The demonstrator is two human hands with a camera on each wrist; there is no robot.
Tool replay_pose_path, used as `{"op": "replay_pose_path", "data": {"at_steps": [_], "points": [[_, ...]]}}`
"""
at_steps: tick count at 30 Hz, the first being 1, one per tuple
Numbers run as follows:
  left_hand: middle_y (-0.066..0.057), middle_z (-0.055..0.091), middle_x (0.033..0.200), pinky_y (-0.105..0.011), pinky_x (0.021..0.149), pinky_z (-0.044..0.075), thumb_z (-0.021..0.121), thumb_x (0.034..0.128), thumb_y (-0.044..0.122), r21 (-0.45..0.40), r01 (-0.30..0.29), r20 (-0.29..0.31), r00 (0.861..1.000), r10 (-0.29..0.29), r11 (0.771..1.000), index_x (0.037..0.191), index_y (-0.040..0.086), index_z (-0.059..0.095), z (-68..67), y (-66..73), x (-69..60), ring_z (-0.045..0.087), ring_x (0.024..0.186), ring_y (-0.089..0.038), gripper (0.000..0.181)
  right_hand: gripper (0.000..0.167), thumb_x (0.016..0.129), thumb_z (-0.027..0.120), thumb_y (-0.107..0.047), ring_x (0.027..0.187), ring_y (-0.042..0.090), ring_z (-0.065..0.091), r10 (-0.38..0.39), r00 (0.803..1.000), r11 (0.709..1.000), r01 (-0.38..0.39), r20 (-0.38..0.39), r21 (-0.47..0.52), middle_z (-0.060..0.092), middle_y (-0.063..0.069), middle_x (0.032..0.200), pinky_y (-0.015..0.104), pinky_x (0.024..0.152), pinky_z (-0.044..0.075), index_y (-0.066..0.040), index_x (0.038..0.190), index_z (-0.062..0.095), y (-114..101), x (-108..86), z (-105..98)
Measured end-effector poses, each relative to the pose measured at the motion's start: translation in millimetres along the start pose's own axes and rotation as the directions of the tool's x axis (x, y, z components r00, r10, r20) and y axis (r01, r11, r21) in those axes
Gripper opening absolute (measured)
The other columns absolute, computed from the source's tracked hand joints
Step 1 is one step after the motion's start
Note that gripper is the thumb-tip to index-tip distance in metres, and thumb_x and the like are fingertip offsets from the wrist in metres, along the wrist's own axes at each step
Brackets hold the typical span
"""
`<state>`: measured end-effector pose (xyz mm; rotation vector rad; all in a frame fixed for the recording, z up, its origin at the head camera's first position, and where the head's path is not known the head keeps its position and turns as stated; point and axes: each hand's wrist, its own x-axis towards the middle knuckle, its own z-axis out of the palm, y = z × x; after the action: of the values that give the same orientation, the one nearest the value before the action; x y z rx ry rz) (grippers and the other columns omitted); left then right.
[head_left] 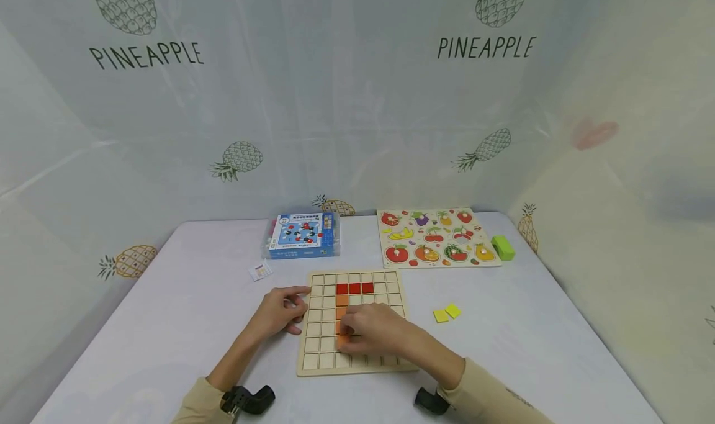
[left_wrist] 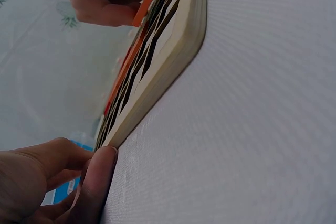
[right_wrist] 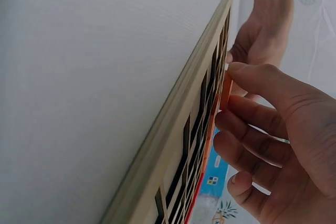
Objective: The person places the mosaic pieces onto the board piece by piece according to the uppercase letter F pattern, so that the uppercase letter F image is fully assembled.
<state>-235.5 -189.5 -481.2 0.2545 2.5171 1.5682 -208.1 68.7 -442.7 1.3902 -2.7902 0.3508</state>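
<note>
A square wooden grid board (head_left: 327, 362) lies flat on the table, with a row of three red tiles (head_left: 354, 288) and a column of orange tiles (head_left: 342, 300) below the left one. My right hand (head_left: 373, 328) pinches an orange tile (right_wrist: 227, 90) between thumb and finger, at the lower end of that column. In the left wrist view this tile (left_wrist: 144, 8) stands tilted against the board's surface. At the board's left edge, my left hand (head_left: 279, 311) rests with its index finger and thumb touching the rim. The right hand hides several cells behind it.
Two yellow tiles (head_left: 441, 316) lie right of the board. Behind it are a blue box (head_left: 301, 234) in a clear case, a fruit puzzle board (head_left: 413, 257) and a green block (head_left: 503, 248). A small printed card (head_left: 260, 270) lies at back left.
</note>
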Motion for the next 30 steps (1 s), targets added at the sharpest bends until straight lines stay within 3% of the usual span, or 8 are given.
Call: {"op": "replay_pose_path", "data": {"at_steps": [18,30], "points": [[-0.013,0.062,0.084,-0.034,0.049,0.061,0.063,0.0878,0.0,-0.007,0.001,-0.013,1.0,-0.001,1.0,0.131,-0.001,0.059,1.0,1.5,-1.1,0.062,0.057,-0.013,0.043,0.015,0.084,0.074,-0.038,0.06,-0.003,0.043,0.012,1.0,0.999,-0.013,-0.019,-0.049,0.059,-0.012,0.078,0.009,0.05,0.035,-0.023,0.087,0.071,-3.5,3.3,5.7],[-0.011,0.063,0.084,-0.032,0.049,0.061,0.062,0.0876,0.0,0.027,0.014,-0.027,1.0,-0.013,1.0,0.131,0.0,0.059,2.3,0.2,-1.9,0.061,0.056,-0.012,0.044,0.021,0.085,0.072,-0.043,0.063,-0.003,0.047,0.044,0.999,0.998,-0.045,-0.018,-0.045,0.062,-0.012,0.08,0.009,0.051,0.038,-0.024,0.092,0.073,-1.7,-1.5,-0.6]]}}
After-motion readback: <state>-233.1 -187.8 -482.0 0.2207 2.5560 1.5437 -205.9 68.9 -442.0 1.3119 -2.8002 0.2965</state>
